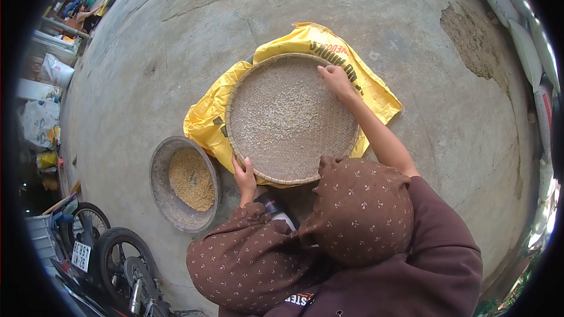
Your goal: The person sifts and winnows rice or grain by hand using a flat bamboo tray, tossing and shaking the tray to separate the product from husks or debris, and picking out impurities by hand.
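A round woven winnowing tray [228, 118] lies on a yellow printed sack [207, 118] spread on the floor. Pale grains [294, 114] are scattered thinly over its middle. My left hand [245, 179] grips the near left rim of the tray, thumb on top. Over the far right part of the tray, my right hand [337, 81] is closed in a pinch; whatever is between its fingertips is too small to make out. Beside the tray on the left stands a grey metal basin [157, 183] with a heap of golden grain [191, 181] in it.
Parked motorbikes [120, 264] stand at the lower left. Full white sacks [524, 53] are stacked along the right edge. Broken concrete [470, 41] marks the floor at upper right. Another person [87, 19] is far off at upper left, near household clutter.
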Demonstrator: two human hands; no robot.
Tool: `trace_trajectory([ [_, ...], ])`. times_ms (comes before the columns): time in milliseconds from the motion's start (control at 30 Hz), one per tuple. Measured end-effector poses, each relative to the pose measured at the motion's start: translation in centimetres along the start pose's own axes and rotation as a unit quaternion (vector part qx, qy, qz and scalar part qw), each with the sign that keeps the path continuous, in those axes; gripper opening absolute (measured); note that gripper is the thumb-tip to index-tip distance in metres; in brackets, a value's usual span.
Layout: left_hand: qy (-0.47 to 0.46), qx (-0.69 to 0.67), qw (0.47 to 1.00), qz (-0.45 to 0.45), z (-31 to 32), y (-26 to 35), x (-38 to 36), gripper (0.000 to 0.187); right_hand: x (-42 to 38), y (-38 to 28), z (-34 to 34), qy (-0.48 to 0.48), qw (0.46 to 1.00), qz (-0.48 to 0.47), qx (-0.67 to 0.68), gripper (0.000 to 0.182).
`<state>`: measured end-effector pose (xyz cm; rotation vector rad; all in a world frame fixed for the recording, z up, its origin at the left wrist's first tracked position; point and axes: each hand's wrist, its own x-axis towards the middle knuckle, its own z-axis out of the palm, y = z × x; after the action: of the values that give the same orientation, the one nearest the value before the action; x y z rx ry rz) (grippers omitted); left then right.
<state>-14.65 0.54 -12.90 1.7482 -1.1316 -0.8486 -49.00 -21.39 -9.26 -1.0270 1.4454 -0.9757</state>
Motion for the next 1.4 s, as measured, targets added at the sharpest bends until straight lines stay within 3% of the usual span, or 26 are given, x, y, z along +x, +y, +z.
trace_trajectory([
  [33,-0.001,0.002,1.0,0.003,0.0,-0.2,0.1,0.063,0.1,0.4,0.3,0.089,0.978,-0.081,-0.17,0.027],
  [67,-0.003,0.004,1.0,0.007,-0.1,-0.3,0.1,0.063,0.1,0.7,0.6,0.089,0.978,-0.081,-0.169,0.027],
  [133,-0.007,-0.002,1.0,-0.006,-0.1,0.1,0.1,0.064,0.1,1.3,1.2,0.118,0.948,-0.167,-0.245,0.022],
  [333,-0.012,-0.004,1.0,-0.007,-0.2,0.2,0.1,0.065,0.3,0.5,2.2,0.097,0.933,-0.111,-0.328,0.02],
  [667,-0.019,-0.03,0.999,-0.006,-0.1,-0.3,0.1,0.065,0.5,0.8,1.8,0.114,0.932,-0.112,-0.325,0.021],
  [733,-0.015,-0.013,1.0,-0.013,-0.2,-0.2,0.0,0.065,-0.7,-0.9,1.1,0.068,0.979,-0.057,-0.184,0.022],
  [767,-0.015,0.005,1.0,-0.021,-0.2,-0.2,-0.1,0.065,-1.4,-1.7,0.5,0.016,0.999,0.001,-0.035,0.025],
  [800,-0.011,0.004,1.0,-0.023,-0.3,-0.1,-0.1,0.065,-2.3,-2.3,-0.4,0.013,0.999,0.0,-0.037,0.025],
  [833,-0.011,-0.005,1.0,-0.017,-0.2,0.0,-0.1,0.065,-3.3,-2.5,-1.4,-0.106,0.971,0.049,0.208,0.029],
  [867,-0.011,-0.014,1.0,-0.013,0.0,0.2,-0.1,0.065,-4.2,-2.7,-2.0,-0.215,0.868,0.098,0.436,0.034],
  [900,-0.007,-0.017,1.0,-0.017,0.0,0.0,-0.1,0.065,-5.1,-2.9,-1.9,-0.24,0.828,0.132,0.489,0.036],
  [1000,-0.009,-0.031,0.999,-0.019,0.0,-0.8,0.0,0.066,-6.5,-1.5,-1.0,-0.248,0.785,0.157,0.545,0.03],
  [1067,-0.007,0.0,1.0,-0.007,-0.1,-0.8,0.1,0.067,-6.4,-1.1,-0.1,-0.229,0.797,0.178,0.53,0.028],
  [1133,0.001,0.004,1.0,0.005,0.0,-0.8,0.0,0.066,-5.5,-0.9,0.5,-0.212,0.87,0.196,0.399,0.029],
  [1200,0.007,0.009,1.0,0.018,0.1,-0.9,0.1,0.064,-4.6,-1.2,0.7,-0.224,0.893,0.169,0.352,0.03],
  [1267,0.0,0.004,1.0,0.015,0.1,-1.2,0.2,0.064,-3.7,-1.8,1.3,-0.177,0.966,0.113,0.148,0.032],
  [1333,-0.004,0.001,1.0,0.002,-0.1,-0.4,0.0,0.066,-2.1,-1.6,1.8,-0.19,0.962,0.122,0.151,0.033],
  [1400,-0.011,-0.001,1.0,-0.012,-0.1,0.1,-0.2,0.067,-0.7,-1.4,2.5,-0.154,0.982,0.094,0.06,0.032],
])
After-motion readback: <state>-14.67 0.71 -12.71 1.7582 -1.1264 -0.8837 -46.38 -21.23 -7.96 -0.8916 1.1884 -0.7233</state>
